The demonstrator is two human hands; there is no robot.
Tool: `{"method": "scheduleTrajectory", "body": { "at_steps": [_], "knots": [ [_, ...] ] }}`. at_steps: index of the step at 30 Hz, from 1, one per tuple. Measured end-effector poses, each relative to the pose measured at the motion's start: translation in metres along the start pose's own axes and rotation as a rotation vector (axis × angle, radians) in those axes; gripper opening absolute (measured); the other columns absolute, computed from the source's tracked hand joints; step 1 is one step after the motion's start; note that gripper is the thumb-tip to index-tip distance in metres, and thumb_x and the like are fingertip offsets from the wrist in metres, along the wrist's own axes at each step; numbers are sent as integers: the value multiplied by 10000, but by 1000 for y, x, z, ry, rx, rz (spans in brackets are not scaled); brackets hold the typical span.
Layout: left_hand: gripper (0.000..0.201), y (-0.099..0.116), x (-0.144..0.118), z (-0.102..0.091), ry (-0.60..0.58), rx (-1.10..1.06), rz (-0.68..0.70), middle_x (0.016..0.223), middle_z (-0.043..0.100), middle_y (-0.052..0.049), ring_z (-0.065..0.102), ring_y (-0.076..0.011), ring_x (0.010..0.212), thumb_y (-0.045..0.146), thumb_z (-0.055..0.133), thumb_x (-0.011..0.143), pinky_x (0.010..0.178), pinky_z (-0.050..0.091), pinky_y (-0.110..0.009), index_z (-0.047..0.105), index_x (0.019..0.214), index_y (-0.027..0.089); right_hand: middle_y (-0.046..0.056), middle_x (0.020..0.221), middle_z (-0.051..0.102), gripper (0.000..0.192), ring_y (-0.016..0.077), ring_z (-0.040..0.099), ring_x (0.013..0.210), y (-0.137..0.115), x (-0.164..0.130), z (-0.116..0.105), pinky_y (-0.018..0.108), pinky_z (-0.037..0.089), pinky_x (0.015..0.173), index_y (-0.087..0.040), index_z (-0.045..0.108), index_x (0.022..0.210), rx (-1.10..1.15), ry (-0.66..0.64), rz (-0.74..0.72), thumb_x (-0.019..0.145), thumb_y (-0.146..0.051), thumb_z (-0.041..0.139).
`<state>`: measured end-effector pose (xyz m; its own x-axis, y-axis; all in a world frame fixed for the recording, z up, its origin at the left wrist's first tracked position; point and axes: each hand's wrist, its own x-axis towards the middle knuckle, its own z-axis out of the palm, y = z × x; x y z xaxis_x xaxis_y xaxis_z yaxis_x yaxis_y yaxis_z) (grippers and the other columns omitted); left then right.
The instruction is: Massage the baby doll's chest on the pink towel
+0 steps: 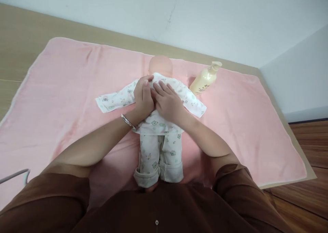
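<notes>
A baby doll (pixel 161 65) lies on the pink cloth, its head away from me and no face showing. It wears a white printed top (pixel 156 123) and matching trousers (pixel 173 151) with turned-up cuffs. My left hand (pixel 144 94) rests on the upper torso, turned on its side with the fingers stretched out, thumb uppermost. Beside and touching it, my right hand (pixel 167 101) lies flat on the top with its fingers slightly apart. Neither hand grips anything. The doll's sleeves spread out to both sides, and its hands do not show.
A cream pump bottle (pixel 205 79) is on the cloth beside the doll's right-hand sleeve. The pink cloth (pixel 238 123) covers most of a wooden table (pixel 23 31) against a white wall (pixel 217 24). A grey cable-like thing (pixel 15 175) shows at lower left. Wooden flooring (pixel 310 147) appears at right.
</notes>
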<state>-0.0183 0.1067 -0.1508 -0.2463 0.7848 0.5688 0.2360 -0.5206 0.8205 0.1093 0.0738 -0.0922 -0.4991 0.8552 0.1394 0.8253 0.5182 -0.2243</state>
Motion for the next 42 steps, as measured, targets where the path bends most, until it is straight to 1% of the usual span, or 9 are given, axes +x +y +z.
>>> {"method": "scheduleTrajectory", "body": {
  "at_steps": [3,6,8,12,18,26,29,33,42],
  "knots": [
    [711,-1,0,-1,-46,36,-12,1177,689,-99,663,-207,1178,730,215,1052,1078,504,-487,618,1161,156,81,1726,316,623,337,223,1635,16,6,-1,607,202,1345,-176,431,1594,53,6,115,983,-252,533],
    [654,0,1,0,-31,8,4,1175,707,-85,661,-201,1158,703,255,1067,1076,515,-476,634,1157,177,192,1732,250,683,385,208,1631,10,-4,2,614,213,1333,-73,366,1613,30,66,236,1005,-333,534],
    [564,2,2,0,-19,5,-7,1158,725,-80,670,-206,1128,652,323,1078,1052,539,-477,650,1139,196,209,1713,293,630,374,223,1629,-2,-13,5,599,195,1341,-48,386,1597,5,73,193,1025,-297,478],
    [315,4,4,-1,-78,102,-64,1166,732,-78,676,-231,1127,476,508,1032,1052,552,-485,669,1121,220,101,1715,341,593,305,203,1643,-10,-14,6,553,139,1369,-126,417,1593,42,31,69,1003,-181,428],
    [376,-1,7,-1,-148,169,-59,1185,723,-57,650,-247,1183,566,490,1013,1105,506,-504,649,1107,238,135,1753,222,665,318,145,1654,18,13,7,567,155,1365,-86,300,1635,124,49,313,1012,-259,458],
    [410,2,12,-3,-217,202,-4,1155,734,-47,656,-257,1153,605,399,1043,1090,508,-502,672,1063,299,44,1709,366,576,369,155,1644,-9,-5,9,644,138,1353,-193,470,1566,59,16,122,1000,-128,379],
    [528,6,7,-2,-285,253,47,1259,714,-83,634,-284,1231,630,320,1055,1142,477,-541,653,1209,250,19,1732,316,566,340,171,1645,8,9,2,598,176,1359,-213,443,1585,106,-12,171,1021,-188,399],
    [603,6,-2,-2,-346,326,70,1504,588,-127,493,-319,1448,617,331,1050,1271,342,-563,585,1390,188,130,1739,273,612,336,189,1641,29,24,-2,529,184,1361,-95,333,1628,123,15,347,1050,-281,411],
    [487,-9,23,-8,-393,536,-117,1345,642,-203,539,-373,1302,407,559,976,1226,344,-633,624,1324,72,191,1702,336,606,364,245,1622,-9,-16,5,557,195,1359,-21,402,1578,36,79,196,1031,-280,381]
  ]
}}
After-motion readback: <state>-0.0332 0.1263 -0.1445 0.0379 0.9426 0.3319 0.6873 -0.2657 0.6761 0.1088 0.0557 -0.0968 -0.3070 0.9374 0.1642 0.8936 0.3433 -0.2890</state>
